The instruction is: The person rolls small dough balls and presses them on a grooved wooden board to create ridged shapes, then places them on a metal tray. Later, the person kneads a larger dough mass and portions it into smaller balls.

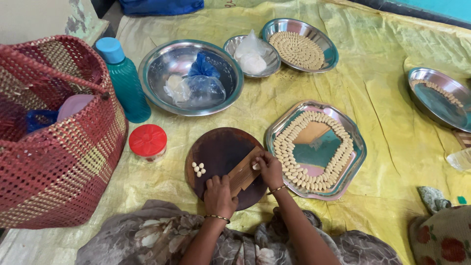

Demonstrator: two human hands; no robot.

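Head view: dough piece (pixel 255 167) under right hand (pixel 270 168)

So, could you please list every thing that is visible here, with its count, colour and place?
Woven basket: one, red and tan, left.
Bottle: one, teal, beside basket.
Jar: one, red lid, left of board.
Round board: one, dark brown, centre.
Ridged wooden block: one, tan, on board.
Dough balls: five, white, on board.
Steel bowl: one, holding plastic bags.
Square tray: one, steel, with shaped pieces along its rim.
Yellow sheet: one, underneath.
Left hand: holds block.
Right hand: presses dough on block.
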